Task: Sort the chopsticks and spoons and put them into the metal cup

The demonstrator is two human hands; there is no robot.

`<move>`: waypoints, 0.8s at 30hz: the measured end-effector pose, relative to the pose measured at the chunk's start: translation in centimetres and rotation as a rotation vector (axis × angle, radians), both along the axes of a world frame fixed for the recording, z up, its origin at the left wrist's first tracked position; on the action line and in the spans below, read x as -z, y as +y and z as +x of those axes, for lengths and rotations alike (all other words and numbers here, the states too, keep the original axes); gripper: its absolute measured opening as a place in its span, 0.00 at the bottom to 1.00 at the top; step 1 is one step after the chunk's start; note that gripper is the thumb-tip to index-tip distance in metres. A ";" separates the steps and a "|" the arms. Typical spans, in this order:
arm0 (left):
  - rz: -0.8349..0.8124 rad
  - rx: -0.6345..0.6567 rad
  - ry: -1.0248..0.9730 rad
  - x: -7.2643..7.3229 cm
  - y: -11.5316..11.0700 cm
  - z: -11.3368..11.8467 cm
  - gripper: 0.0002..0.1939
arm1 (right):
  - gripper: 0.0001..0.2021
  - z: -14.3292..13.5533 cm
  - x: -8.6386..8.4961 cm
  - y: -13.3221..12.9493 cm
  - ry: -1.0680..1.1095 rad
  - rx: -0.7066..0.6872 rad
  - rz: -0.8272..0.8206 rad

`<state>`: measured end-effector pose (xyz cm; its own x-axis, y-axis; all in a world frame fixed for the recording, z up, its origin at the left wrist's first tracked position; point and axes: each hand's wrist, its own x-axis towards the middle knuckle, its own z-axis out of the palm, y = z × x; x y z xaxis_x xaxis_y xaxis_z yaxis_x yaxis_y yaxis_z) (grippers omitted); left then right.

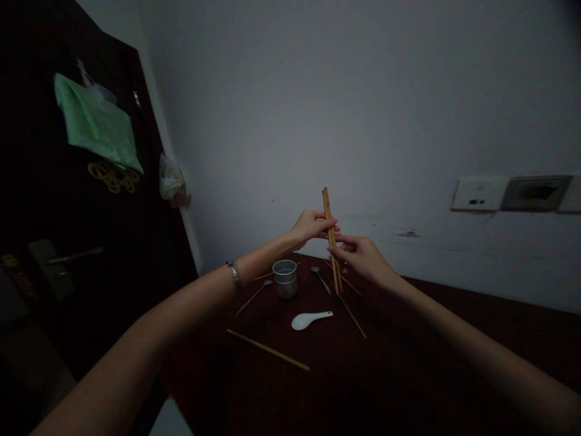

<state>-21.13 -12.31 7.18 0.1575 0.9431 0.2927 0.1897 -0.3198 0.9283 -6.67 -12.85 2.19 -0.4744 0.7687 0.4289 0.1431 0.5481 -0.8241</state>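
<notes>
A pair of wooden chopsticks is held upright, slightly tilted, above the far part of the dark table. My left hand is closed round their upper part, and my right hand pinches them lower down. Below and to the left stands a grey metal cup. In front of it lies a white soup spoon. One metal spoon rests right of the cup, another metal spoon left of it. Loose chopsticks lie around, one near the front and one at the right.
A pale wall rises behind the table. At the left is a dark door with a green cloth bag hanging on it and a metal handle. Wall sockets are at the right.
</notes>
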 end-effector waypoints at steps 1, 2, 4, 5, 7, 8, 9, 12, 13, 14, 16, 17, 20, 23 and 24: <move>-0.009 0.002 0.002 0.2 0.1 -0.2 0.07 | 0.18 -0.2 0.0 0.1 0.005 -0.011 -0.013; -0.018 0.004 -0.001 0.3 0.3 -0.4 0.07 | 0.17 -0.3 0.1 0.2 0.010 -0.024 -0.028; -0.028 0.001 -0.034 0.3 0.7 -1.0 0.07 | 0.17 -0.6 0.4 0.6 0.020 -0.049 -0.066; -0.027 -0.012 -0.059 0.3 1.0 -1.4 0.06 | 0.17 -0.7 0.7 0.9 0.018 -0.058 -0.089; -0.023 -0.059 -0.098 0.1 1.9 -2.7 0.07 | 0.16 -0.9 1.7 1.7 -0.003 -0.074 -0.142; -0.020 -0.097 -0.107 0.0 2.5 -3.7 0.08 | 0.16 -0.9 2.3 2.2 -0.025 -0.079 -0.168; -0.019 -0.145 -0.104 -0.2 3.2 -4.8 0.09 | 0.15 -0.8 3.0 2.8 -0.060 -0.086 -0.189; -0.004 -0.342 -0.048 -0.3 5.3 -9.1 0.14 | 0.13 -0.5 5.4 4.2 -0.228 -0.096 -0.198; 0.005 -0.420 0.017 -0.1 6.0 -10.8 0.15 | 0.13 -0.3 6.2 4.6 -0.296 -0.098 -0.180; 0.015 -0.522 0.114 0.2 6.7 -12.5 0.16 | 0.13 -0.2 7.0 4.9 -0.365 -0.094 -0.158; 0.042 -0.697 0.391 1.2 7.9 -16.0 0.18 | 0.12 0.0 8.5 5.4 -0.491 -0.062 -0.096; 0.047 -0.746 0.558 2.0 8.4 -17.7 0.17 | 0.12 0.1 9.1 5.5 -0.547 -0.041 -0.048; 0.027 -0.712 1.021 5.1 9.3 -21.7 0.16 | 0.09 0.0 10.9 6.0 -0.659 -0.014 0.107; -0.088 -0.591 1.161 8.9 9.5 -23.9 0.17 | 0.09 -0.3 12.1 6.5 -0.703 -0.062 0.160; -0.116 -0.559 1.165 10.1 9.5 -24.2 0.17 | 0.10 -0.5 12.5 6.6 -0.717 -0.069 0.157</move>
